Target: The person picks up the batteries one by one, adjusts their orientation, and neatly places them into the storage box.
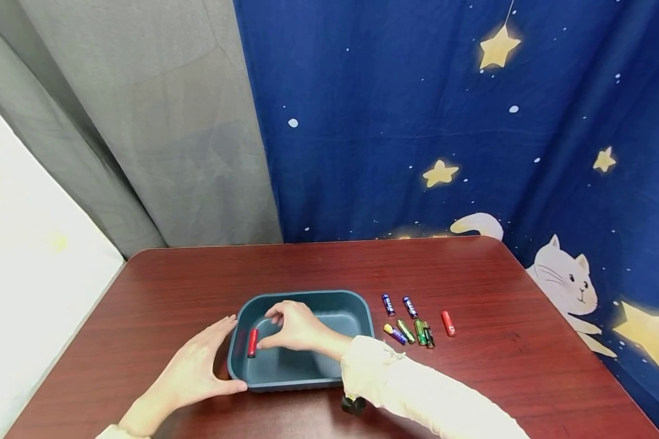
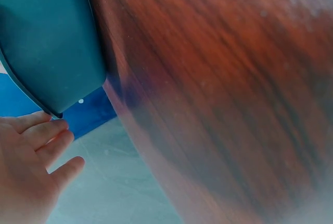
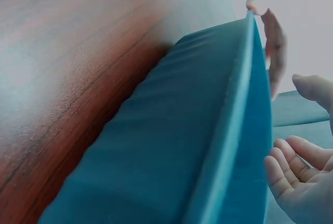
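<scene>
A dark teal plastic tray [image 1: 302,385] sits on the table, and one red battery [image 1: 252,342] lies inside near its left wall. My right hand [image 1: 293,329] is over the tray's inside with loosely bent fingers and nothing in them; its thumb tip is just right of the red battery. In the right wrist view the same hand [image 3: 302,182] shows its fingers apart from the thumb, beyond the tray's long side [image 3: 156,130]. My left hand [image 1: 200,363] spans the tray's left end, fingertips at the rim and thumb at the near corner. In the left wrist view its fingers [image 2: 47,133] look nearly straight.
Right of the tray lie several loose batteries: two blue ones, including one blue battery [image 1: 388,305], a purple-and-yellow battery [image 1: 395,333], some green ones, including a green battery [image 1: 420,332], and a red battery [image 1: 448,323] farthest right. A starry blue curtain [image 1: 362,152] hangs behind the table [image 1: 198,274].
</scene>
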Demonstrator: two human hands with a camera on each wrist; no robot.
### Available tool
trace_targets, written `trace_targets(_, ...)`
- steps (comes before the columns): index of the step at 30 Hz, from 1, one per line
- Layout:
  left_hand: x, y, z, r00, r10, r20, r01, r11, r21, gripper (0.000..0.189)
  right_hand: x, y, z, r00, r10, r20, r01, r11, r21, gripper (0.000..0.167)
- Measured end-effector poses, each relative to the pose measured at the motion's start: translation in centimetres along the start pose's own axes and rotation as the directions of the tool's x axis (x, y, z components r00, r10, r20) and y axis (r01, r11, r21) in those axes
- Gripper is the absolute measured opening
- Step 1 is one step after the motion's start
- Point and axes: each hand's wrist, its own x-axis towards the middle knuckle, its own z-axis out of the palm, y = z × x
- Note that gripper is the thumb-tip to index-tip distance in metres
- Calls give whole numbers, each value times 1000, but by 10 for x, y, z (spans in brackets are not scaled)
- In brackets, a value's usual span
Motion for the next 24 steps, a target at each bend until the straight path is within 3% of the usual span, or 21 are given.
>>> trace_targets(7, 0, -1, -1, 1000, -15, 10, 15, 1000, 2, 107, -22, 4, -26, 999, -36, -8, 36, 995, 92, 49)
trace_targets(13, 2, -1, 0, 1000, 5, -14, -5, 1000, 20, 105, -44, 18, -59, 989, -60, -135, 82, 983, 162, 43)
trace_targets(18, 2, 0, 2, 1000, 15, -22, -14, 999, 29, 105, -60, 37, -87, 977, -37, -208, 74, 981, 177, 44)
trace_targets(24, 0, 1, 1, 1000, -22, 4, 21, 1000, 8, 106, -81, 71, -114, 970, -7, -244, 53, 982, 183, 45)
